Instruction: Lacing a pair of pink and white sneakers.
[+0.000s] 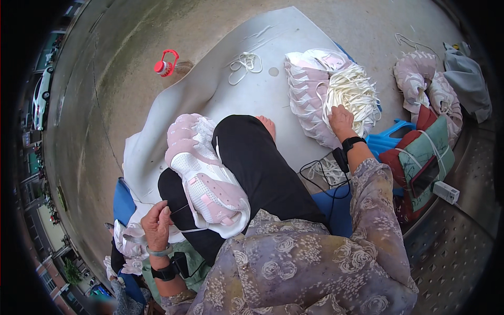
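Observation:
A nested stack of pink-and-white shoe uppers (210,178) lies across my lap, its front end pointing away from me. My left hand (156,226) is beside its near end, thumb and fingers pinched together. A thin line runs from the fingertips toward the uppers; I cannot make out what it is. At the right, my right hand (341,121) reaches into a big heap of cream shoelaces (353,94), fingers curled on the strands. The heap rests on another row of pink-and-white uppers (310,105), which it partly covers.
A pale sheet (262,94) covers the ground ahead, with a loose lace (245,67) on it. A red-capped bottle (167,65) stands beyond its left edge. Rightward are more uppers (417,79), a blue plastic stool (391,137), a tied cloth bundle (420,157) and a black cable (328,191).

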### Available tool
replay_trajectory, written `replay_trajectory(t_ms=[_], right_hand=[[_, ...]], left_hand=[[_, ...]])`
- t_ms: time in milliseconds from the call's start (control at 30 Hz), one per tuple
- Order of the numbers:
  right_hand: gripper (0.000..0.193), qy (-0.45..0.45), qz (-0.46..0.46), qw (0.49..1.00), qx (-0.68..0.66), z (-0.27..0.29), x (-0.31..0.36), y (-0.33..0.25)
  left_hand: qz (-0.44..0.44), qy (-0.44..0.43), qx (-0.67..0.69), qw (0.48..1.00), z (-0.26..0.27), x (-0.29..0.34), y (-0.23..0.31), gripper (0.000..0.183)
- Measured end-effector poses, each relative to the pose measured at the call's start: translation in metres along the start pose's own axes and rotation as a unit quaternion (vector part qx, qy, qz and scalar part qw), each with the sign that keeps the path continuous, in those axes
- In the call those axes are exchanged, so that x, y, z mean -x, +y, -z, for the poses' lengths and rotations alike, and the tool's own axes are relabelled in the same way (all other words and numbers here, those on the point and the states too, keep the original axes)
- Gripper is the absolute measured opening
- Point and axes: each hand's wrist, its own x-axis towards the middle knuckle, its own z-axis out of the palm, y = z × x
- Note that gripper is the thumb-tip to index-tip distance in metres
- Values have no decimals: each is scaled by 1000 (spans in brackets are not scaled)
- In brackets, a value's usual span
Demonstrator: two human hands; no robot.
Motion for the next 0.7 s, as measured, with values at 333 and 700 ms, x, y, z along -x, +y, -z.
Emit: replay_trajectory(t_ms=[333,700], right_hand=[[7,131,71,961,-232,72,26,-47],[9,-36,568,643,-513,320,150,-201]], left_hand=[[-98,16,2,995,3,-13,45,17],[-180,-395,413,801,-58,-8,144,84]])
